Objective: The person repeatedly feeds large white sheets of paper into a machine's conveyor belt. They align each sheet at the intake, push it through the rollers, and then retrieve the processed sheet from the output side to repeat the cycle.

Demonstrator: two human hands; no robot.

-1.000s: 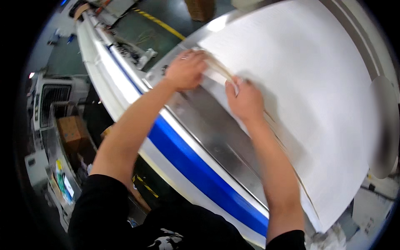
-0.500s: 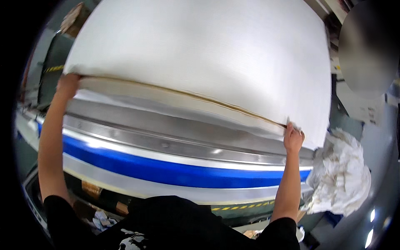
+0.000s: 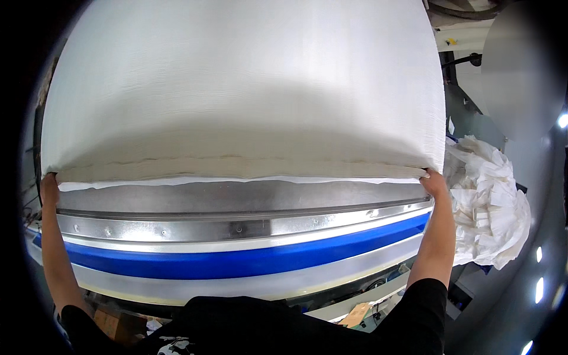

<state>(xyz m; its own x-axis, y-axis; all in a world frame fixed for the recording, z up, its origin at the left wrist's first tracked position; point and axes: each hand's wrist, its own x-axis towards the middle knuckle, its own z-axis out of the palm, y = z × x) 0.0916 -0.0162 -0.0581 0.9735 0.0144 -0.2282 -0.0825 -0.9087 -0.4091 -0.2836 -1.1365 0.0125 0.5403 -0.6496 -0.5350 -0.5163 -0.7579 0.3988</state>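
Observation:
A wide white cloth [image 3: 248, 77] with fine crosswise wrinkles covers most of the view ahead of me. Its near edge forms a beige band [image 3: 236, 168] running almost straight between my hands, with a thin white layer showing beneath. My left hand [image 3: 49, 189] is closed at the near left corner, its fingertips partly hidden by the cloth. At the near right corner, my right hand [image 3: 435, 182] is closed on the same edge. Just nearer than the cloth lies a bare grey metal ledge [image 3: 236, 198], and both arms reach across it.
A riveted metal strip [image 3: 201, 229] and a blue band [image 3: 236, 260] run along the machine's front. To the right lies a heap of crumpled white cloth [image 3: 488, 207]. A cardboard box [image 3: 106, 322] sits low at left, beside my black sleeve.
The cloth's near edge has gone from slanting to nearly level. My left hand has come nearer and further left; my right hand has shifted slightly right. The whole view has also turned.

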